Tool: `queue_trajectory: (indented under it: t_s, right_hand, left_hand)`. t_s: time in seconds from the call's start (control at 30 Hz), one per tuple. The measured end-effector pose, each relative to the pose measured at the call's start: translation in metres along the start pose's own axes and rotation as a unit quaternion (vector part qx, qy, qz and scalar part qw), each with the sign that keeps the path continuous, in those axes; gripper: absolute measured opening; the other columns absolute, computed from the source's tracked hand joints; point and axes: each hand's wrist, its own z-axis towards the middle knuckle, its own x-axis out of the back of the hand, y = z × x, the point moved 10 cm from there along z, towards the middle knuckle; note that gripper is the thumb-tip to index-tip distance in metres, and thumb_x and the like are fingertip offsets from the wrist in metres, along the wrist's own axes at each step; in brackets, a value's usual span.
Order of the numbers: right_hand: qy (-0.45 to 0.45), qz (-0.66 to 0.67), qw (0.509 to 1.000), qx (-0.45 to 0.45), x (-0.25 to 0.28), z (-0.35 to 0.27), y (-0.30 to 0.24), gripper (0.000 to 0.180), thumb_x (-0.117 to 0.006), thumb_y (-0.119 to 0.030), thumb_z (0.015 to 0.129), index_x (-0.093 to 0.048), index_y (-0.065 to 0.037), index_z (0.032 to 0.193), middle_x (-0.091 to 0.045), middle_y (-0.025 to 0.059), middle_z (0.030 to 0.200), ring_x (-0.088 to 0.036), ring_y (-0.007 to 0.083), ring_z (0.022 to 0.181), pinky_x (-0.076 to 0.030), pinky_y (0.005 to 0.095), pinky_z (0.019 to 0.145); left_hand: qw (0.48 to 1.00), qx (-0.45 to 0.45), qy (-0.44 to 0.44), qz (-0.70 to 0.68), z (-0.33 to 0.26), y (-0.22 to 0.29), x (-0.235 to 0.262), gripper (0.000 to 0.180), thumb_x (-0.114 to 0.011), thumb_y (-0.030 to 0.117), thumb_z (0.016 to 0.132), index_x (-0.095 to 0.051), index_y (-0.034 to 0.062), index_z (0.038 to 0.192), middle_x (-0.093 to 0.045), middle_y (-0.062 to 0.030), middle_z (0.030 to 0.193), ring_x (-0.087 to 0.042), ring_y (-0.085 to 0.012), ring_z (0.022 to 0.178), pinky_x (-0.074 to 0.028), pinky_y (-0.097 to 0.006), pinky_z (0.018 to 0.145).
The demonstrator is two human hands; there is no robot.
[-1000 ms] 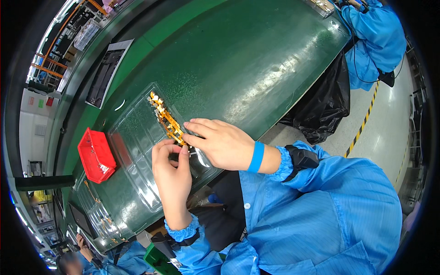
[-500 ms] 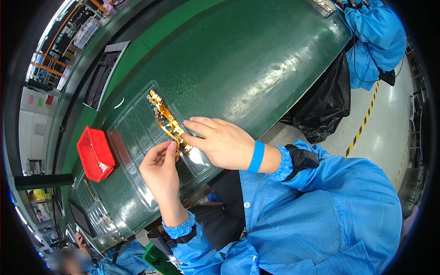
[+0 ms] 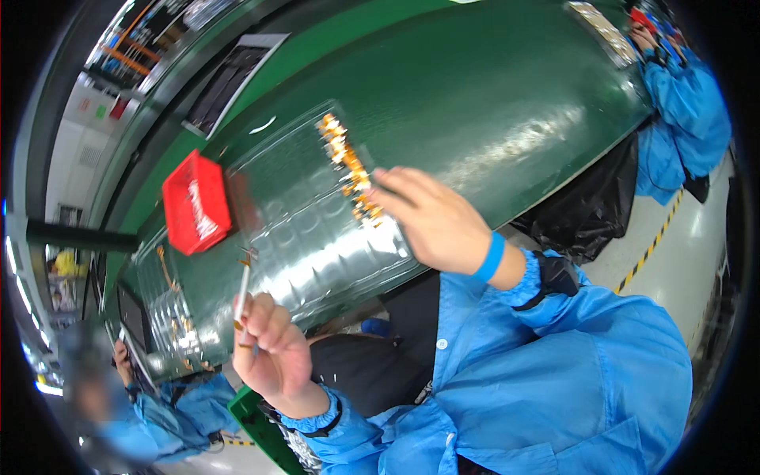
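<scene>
My left hand (image 3: 273, 344) is closed, holding a thin white-and-orange flex cable (image 3: 243, 291) upright between thumb and fingers, near the table's front edge. A row of orange flex cables (image 3: 348, 166) with white and dark parts lies on a clear plastic tray (image 3: 297, 277). My right hand (image 3: 435, 222) is at the near end of this row, fingers stretched out and holding nothing that shows. Blur hides whether its fingertips touch the cables.
A red bin (image 3: 176, 207) with small white pieces stands left of the tray. Another clear tray (image 3: 184, 324) with a few cables lies farther left. One co-worker (image 3: 174, 416) sits at lower left, another (image 3: 689, 119) at upper right. A black bag (image 3: 590, 206) hangs by the table edge.
My left hand has drawn away from the row toward the lower left with one flex cable in it. My right hand stays beside the row. The whole view has shifted.
</scene>
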Motion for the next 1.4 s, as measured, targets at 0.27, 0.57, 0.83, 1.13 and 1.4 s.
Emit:
queue_trajectory:
  t_s: [0.27, 0.57, 0.83, 1.13, 1.4]
  right_hand:
    - [-0.160, 0.576, 0.796, -0.094, -0.022, -0.033, -0.116, 0.011, -0.055, -0.005, 0.090, -0.059, 0.000, 0.100, -0.065, 0.0126, 0.088, -0.065, 0.0235, 0.078, -0.052, 0.0319, 0.072]
    - [-0.478, 0.795, 0.052, -0.370, -0.200, -0.138, -0.271, 0.038, -0.039, -0.027, 0.104, -0.049, 0.002, 0.127, -0.059, 0.0198, 0.122, -0.060, 0.0248, 0.113, -0.048, 0.0343, 0.095]
    - [-0.566, 0.746, 0.131, -0.325, -0.213, -0.147, -0.316, 0.028, -0.050, -0.015, 0.099, -0.053, 0.003, 0.120, -0.064, 0.0173, 0.113, -0.068, 0.0232, 0.097, -0.056, 0.0286, 0.080]
    - [-0.631, 0.661, 0.332, -0.234, -0.223, -0.146, -0.331, 0.023, -0.057, -0.014, 0.096, -0.062, 0.005, 0.109, -0.069, 0.0137, 0.099, -0.070, 0.0193, 0.086, -0.058, 0.0268, 0.073]
    - [-0.625, 0.612, 0.451, -0.175, -0.257, -0.166, -0.351, 0.033, -0.063, -0.009, 0.092, -0.061, 0.003, 0.122, -0.071, 0.0113, 0.097, -0.067, 0.0131, 0.084, -0.056, 0.0251, 0.077]
  left_hand:
    - [0.991, -0.085, 0.095, -0.040, -0.118, 0.018, 0.039, 0.019, -0.058, -0.003, 0.086, -0.043, 0.0042, 0.096, -0.045, -0.0047, 0.084, -0.042, -0.0119, 0.069, -0.041, -0.023, 0.061]
    - [0.974, -0.147, 0.123, -0.123, -0.240, -0.003, 0.056, 0.010, -0.049, -0.001, 0.093, -0.043, 0.0079, 0.094, -0.046, -0.0021, 0.083, -0.046, -0.0107, 0.071, -0.043, -0.021, 0.061]
    - [0.931, -0.286, 0.158, -0.161, -0.324, 0.005, 0.069, 0.009, -0.047, -0.001, 0.095, -0.044, 0.0068, 0.096, -0.048, -0.0028, 0.084, -0.047, -0.0106, 0.072, -0.046, -0.020, 0.061]
    - [0.909, -0.330, 0.196, -0.160, -0.373, 0.004, 0.086, 0.008, -0.047, 0.005, 0.095, -0.047, 0.0033, 0.103, -0.050, -0.0054, 0.087, -0.050, -0.0145, 0.079, -0.047, -0.026, 0.067]
    - [0.278, -0.324, 0.559, 0.711, -0.415, 0.069, 0.043, 0.016, -0.054, -0.001, 0.091, -0.055, -0.0029, 0.107, -0.057, -0.0137, 0.109, -0.055, -0.0235, 0.105, -0.041, -0.034, 0.094]
